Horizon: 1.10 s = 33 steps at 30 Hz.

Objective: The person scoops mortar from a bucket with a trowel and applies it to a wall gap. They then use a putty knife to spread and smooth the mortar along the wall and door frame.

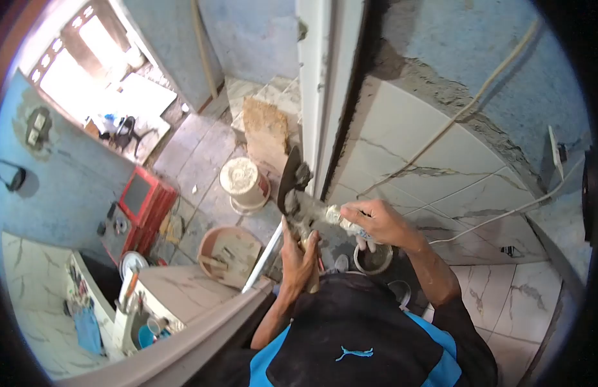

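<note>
Blue painted walls (241, 39) and grey-veined white tiles (402, 155) surrounded us as we held two mortar-smeared hand tools.

Our left hand (300, 258) had its fingers wrapped around the tan handle (313, 278) of a dark metal trowel (288, 169), its blade tilted up near a white upright frame (315, 84) and bearing lumps of wet grey mortar (303, 175). Our right hand (379, 226) clamped its fingers on a white-crusted hand tool (337, 216), its far end at the mortar; we could not tell its exact kind. Beyond the trowel, a white bucket with a pale crusted top (252, 193) and a round pink basin (207, 245) stood on the grey tiled floor (205, 138).
</note>
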### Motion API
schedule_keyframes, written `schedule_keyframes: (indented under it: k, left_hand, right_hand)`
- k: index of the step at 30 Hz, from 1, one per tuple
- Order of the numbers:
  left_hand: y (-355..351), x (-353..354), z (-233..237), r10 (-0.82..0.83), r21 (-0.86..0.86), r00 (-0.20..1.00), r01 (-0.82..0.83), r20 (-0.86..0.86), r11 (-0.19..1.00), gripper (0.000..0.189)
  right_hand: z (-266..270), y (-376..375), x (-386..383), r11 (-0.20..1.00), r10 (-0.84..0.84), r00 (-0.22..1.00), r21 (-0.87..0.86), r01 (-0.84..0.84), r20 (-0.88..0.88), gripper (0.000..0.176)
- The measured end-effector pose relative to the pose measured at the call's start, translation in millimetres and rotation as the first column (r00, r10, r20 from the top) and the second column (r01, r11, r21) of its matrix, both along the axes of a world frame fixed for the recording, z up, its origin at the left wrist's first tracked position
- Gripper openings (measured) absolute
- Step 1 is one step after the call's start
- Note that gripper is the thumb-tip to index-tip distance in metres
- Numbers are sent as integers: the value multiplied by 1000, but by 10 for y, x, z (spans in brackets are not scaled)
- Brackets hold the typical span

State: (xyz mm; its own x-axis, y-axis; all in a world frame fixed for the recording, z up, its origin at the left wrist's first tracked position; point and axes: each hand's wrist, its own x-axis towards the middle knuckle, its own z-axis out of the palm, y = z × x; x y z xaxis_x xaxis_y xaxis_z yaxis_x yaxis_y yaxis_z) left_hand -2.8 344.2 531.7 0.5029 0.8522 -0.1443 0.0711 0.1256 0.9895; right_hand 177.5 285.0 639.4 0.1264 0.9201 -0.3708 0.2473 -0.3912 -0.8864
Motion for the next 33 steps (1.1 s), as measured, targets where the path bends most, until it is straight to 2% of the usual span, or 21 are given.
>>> schedule_keyframes:
  k: [1, 3, 5, 7, 8, 9, 11, 12, 14, 15, 17, 18, 19, 21, 23, 26, 28, 29, 31, 33]
  left_hand:
    - [41, 2, -87, 3, -26, 999, -2, 49, 1000, 71]
    - [71, 0, -70, -7, -117, 989, 24, 147, 993, 68]
    - [63, 24, 77, -10, -137, 984, 35, 181, 990, 64]
    - [77, 32, 140, 32, -225, 978, 15, 207, 974, 63]
    - [77, 57, 155, 93, -290, 970, -24, 226, 957, 60]
    - [91, 48, 147, 72, -268, 972, -10, 226, 963, 60]
    - [139, 20, 117, 67, -272, 948, 21, 310, 962, 59]
    - [138, 42, 201, 103, -307, 948, -6, 301, 952, 52]
    - [165, 77, 218, 101, -262, 937, -10, 335, 965, 49]
    - [171, 72, 219, 119, -250, 925, -27, 360, 968, 46]
    - [201, 79, 188, 95, -180, 923, -28, 374, 983, 42]
    - [208, 90, 206, 111, -186, 924, -45, 365, 982, 43]
    - [212, 102, 233, 131, -194, 926, -65, 355, 979, 43]
    - [228, 126, 307, 106, -156, 920, -50, 378, 986, 41]
    - [203, 115, 348, 96, -177, 938, -38, 332, 984, 41]
    - [155, 112, 341, 97, -158, 931, -43, 353, 986, 39]
    - [112, 85, 323, 113, -164, 924, -56, 366, 985, 38]
    - [88, 76, 340, 119, -169, 931, -63, 345, 984, 41]
    - [72, 57, 315, 126, -170, 938, -73, 323, 983, 44]
    - [75, 6, 228, 141, -206, 932, -74, 333, 976, 52]
  right_hand:
    - [-20, -4, 45, 999, -31, 999, 22, 31, 9, 37]
    - [-33, -57, 114, 999, -36, 920, 16, 46, -389, 38]
    - [-73, -92, 144, 996, -38, 901, 55, 69, -431, 38]
    - [-106, -125, 125, 972, -89, 807, 124, 197, -584, 38]
    - [-115, -133, 122, 953, -84, 790, 182, 242, -607, 40]
    - [-96, -149, 115, 945, -82, 788, 204, 257, -610, 40]
    - [18, -179, 112, 873, -160, 743, 258, 414, -650, 42]
    - [97, -180, 139, 861, -149, 743, 284, 423, -653, 42]
    - [264, -169, 186, 772, -238, 764, 360, 524, -600, 42]
    - [340, -142, 204, 759, -224, 764, 384, 526, -605, 42]
    - [490, -49, 247, 633, -226, 635, 384, 672, -739, 39]
    - [550, 26, 276, 570, -200, 639, 442, 693, -743, 37]
    - [654, 95, 285, 562, -183, 642, 457, 689, -744, 37]
    - [912, 232, 276, 483, -303, 689, 517, 707, -659, 39]
    - [1051, 398, 264, 458, -254, 678, 532, 712, -690, 36]
    - [1064, 730, 299, 388, -259, 696, 588, 710, -670, 35]
    - [1002, 1009, 318, 136, -422, 708, 733, 667, -566, 44]
    - [1024, 1069, 297, 137, -417, 709, 732, 667, -568, 44]
    - [1099, 1148, 256, 50, -509, 698, 792, 608, -504, 45]
    - [1154, 1213, 227, 85, -491, 709, 783, 616, -505, 44]
